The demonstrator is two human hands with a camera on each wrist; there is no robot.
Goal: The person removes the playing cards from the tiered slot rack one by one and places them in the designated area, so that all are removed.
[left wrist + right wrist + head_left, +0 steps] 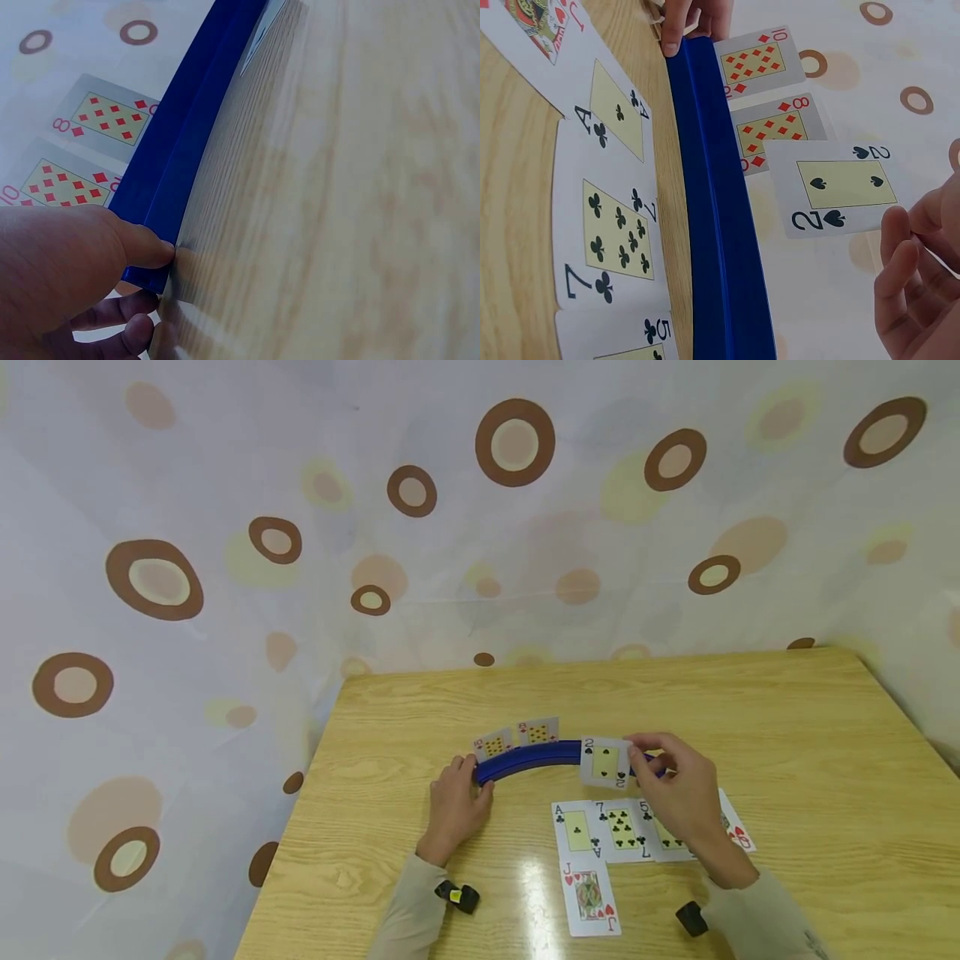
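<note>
A curved blue card holder (536,758) lies across the table. My left hand (456,803) grips its left end, the thumb (146,246) on the holder's near side. The ten of diamonds (759,61) and eight of diamonds (774,129) stand upright in the holder near that end. With thumb and fingers, my right hand (684,789) pinches the two of spades (844,187) by one edge. In the head view this card overlaps the right half of the holder, its face toward me; the right wrist view has it beside the eight, above the holder.
In front of the holder a row of cards lies face up: ace of clubs (576,831), seven of clubs (622,831), five of clubs (662,835) and a red heart card (738,831) partly behind my right hand. The jack of hearts (589,897) lies below the ace. A patterned curtain (450,527) hangs behind the table.
</note>
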